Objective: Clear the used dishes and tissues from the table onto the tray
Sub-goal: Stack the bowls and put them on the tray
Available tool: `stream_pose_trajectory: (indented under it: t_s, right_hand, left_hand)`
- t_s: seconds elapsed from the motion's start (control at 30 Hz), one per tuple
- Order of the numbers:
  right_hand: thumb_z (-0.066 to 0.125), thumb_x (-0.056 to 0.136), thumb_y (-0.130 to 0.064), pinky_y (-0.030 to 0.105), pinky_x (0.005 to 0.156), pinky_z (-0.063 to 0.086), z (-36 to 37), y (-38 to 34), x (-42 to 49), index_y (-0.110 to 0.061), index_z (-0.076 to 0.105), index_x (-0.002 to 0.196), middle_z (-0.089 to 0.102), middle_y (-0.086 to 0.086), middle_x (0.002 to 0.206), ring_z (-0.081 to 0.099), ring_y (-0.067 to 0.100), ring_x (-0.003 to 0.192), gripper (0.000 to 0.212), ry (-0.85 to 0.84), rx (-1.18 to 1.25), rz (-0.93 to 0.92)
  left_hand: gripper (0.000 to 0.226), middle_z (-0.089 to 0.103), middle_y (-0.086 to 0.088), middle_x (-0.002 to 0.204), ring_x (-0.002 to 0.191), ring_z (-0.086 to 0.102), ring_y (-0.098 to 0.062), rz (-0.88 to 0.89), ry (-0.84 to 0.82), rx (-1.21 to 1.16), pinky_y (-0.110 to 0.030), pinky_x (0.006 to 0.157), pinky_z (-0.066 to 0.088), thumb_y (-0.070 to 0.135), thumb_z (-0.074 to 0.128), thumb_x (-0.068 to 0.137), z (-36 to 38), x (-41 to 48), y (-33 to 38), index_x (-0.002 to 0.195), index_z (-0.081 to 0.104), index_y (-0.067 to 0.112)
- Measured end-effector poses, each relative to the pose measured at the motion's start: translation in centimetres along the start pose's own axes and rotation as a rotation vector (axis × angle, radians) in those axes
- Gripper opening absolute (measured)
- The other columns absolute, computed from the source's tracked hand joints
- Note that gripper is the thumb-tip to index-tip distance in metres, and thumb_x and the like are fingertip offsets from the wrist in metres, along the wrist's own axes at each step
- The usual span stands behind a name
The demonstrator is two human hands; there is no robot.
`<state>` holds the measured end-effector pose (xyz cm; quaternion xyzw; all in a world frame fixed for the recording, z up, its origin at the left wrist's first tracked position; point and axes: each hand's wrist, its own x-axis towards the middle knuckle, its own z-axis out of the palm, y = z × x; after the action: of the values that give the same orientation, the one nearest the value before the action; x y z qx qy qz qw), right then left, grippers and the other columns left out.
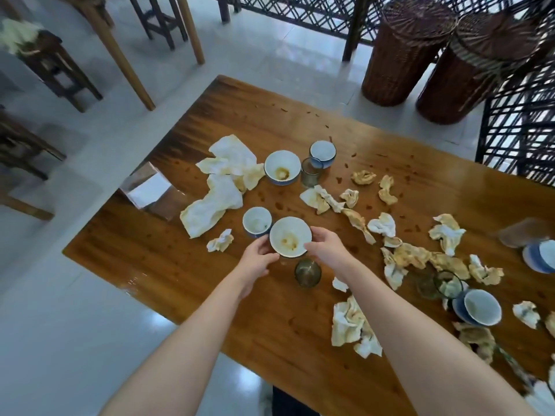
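I'm looking at a teahouse-like dining room: beyond my hands a wooden table (300, 121) with stained tissues (216, 199), wicker stools (402, 52), lattice screens (522, 115).

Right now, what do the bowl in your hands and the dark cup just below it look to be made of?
The bowl looks like glazed ceramic: opaque white inside, smooth sheen, brownish residue at the bottom. The dark cup looks like tinted glass: the table's wood shows through its smoky greenish wall, though clear plastic can't be ruled out.
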<state>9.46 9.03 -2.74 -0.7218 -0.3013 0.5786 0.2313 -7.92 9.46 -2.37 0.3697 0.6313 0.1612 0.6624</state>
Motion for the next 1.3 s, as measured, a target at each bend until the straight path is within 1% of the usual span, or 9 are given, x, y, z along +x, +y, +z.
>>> stream_pose_trajectory:
  t_s: [0.2, 0.27, 0.43, 0.57, 0.73, 0.83, 0.9, 1.0, 1.3]
  right_hand:
    - [0.063, 0.089, -0.019, 0.015, 0.055, 0.044, -1.4, -2.7, -0.2, -0.019, 0.050, 0.135, 0.059, 0.000, 0.118, 0.066, 0.011, 0.088, 0.047, 0.040, 0.069, -0.015]
    - [0.063, 0.090, -0.020, 0.018, 0.058, 0.045, -2.1, -3.8, -0.6, -0.017, 0.051, 0.134, 0.060, 0.001, 0.115, 0.067, 0.013, 0.085, 0.046, 0.040, 0.081, -0.037]
    - [0.061, 0.092, -0.019, 0.035, 0.088, 0.051, -2.0, -6.9, -1.1, -0.014, 0.047, 0.137, 0.058, 0.007, 0.127, 0.066, 0.020, 0.095, 0.048, 0.041, 0.137, -0.105]
    - [0.060, 0.092, -0.019, 0.027, 0.077, 0.050, -1.1, -9.1, -0.3, -0.015, 0.047, 0.139, 0.059, 0.004, 0.126, 0.066, 0.018, 0.096, 0.049, 0.031, 0.201, -0.182]
    - [0.063, 0.089, -0.019, 0.019, 0.065, 0.047, 0.7, -10.8, 1.6, -0.014, 0.046, 0.135, 0.060, 0.002, 0.121, 0.065, 0.014, 0.094, 0.050, 0.086, 0.308, -0.189]
    - [0.064, 0.086, -0.015, 0.017, 0.070, 0.049, 1.5, -11.1, 3.1, -0.013, 0.046, 0.135, 0.060, 0.002, 0.123, 0.062, 0.015, 0.105, 0.051, 0.144, 0.351, -0.198]
    - [0.065, 0.085, -0.013, 0.025, 0.086, 0.050, 2.1, -11.3, 3.9, -0.013, 0.044, 0.136, 0.058, 0.001, 0.127, 0.057, 0.015, 0.114, 0.055, 0.186, 0.349, -0.199]
    - [0.065, 0.084, -0.013, 0.039, 0.102, 0.045, 2.9, -11.6, 5.0, -0.016, 0.043, 0.138, 0.055, 0.001, 0.131, 0.052, 0.017, 0.120, 0.057, 0.240, 0.341, -0.174]
    - [0.066, 0.084, -0.013, 0.042, 0.107, 0.041, 4.7, -11.8, 7.3, -0.018, 0.045, 0.137, 0.054, 0.003, 0.131, 0.048, 0.018, 0.123, 0.057, 0.357, 0.451, -0.113]
  left_hand:
    - [0.064, 0.044, -0.004, 0.144, 0.131, 0.042, -0.020, 0.052, -0.008, -0.074, -0.040, 0.104, 0.039, 0.007, 0.060, 0.092, 0.3, -0.4, 1.6, 0.148, 0.032, 0.020]
    - [0.064, 0.045, -0.004, 0.143, 0.129, 0.043, -0.019, 0.075, -0.015, -0.066, -0.040, 0.103, 0.039, 0.008, 0.060, 0.092, 0.1, -0.5, 2.9, 0.148, 0.032, 0.020]
    - [0.063, 0.047, -0.006, 0.140, 0.127, 0.046, -0.022, 0.157, 0.008, -0.024, -0.041, 0.106, 0.040, 0.011, 0.062, 0.092, -1.1, -0.5, 6.4, 0.148, 0.034, 0.019]
    - [0.057, 0.053, -0.009, 0.135, 0.124, 0.050, -0.021, 0.237, -0.013, -0.035, -0.036, 0.103, 0.043, 0.006, 0.059, 0.092, -2.8, 0.4, 9.1, 0.145, 0.038, 0.017]
    - [0.056, 0.055, -0.001, 0.128, 0.103, 0.059, -0.006, 0.278, -0.094, 0.005, -0.013, 0.070, 0.052, 0.004, 0.055, 0.094, -5.2, 3.0, 12.0, 0.146, 0.035, 0.016]
    - [0.063, 0.048, -0.003, 0.139, 0.122, 0.051, -0.016, 0.221, -0.135, 0.044, -0.028, 0.096, 0.046, 0.003, 0.055, 0.093, -6.1, 5.5, 13.6, 0.149, 0.030, 0.018]
    - [0.065, 0.046, -0.003, 0.142, 0.129, 0.045, -0.023, 0.186, -0.150, 0.100, -0.039, 0.106, 0.037, 0.003, 0.056, 0.092, -6.5, 7.4, 14.8, 0.149, 0.030, 0.021]
    - [0.063, 0.049, -0.003, 0.140, 0.124, 0.048, -0.023, 0.166, -0.210, 0.167, -0.038, 0.102, 0.040, 0.003, 0.053, 0.094, -7.2, 9.5, 15.7, 0.150, 0.030, 0.022]
    - [0.061, 0.046, -0.002, 0.144, 0.133, 0.040, -0.022, 0.193, -0.320, 0.330, -0.045, 0.113, 0.032, 0.007, 0.061, 0.088, -8.0, 14.4, 17.2, 0.144, 0.041, 0.020]
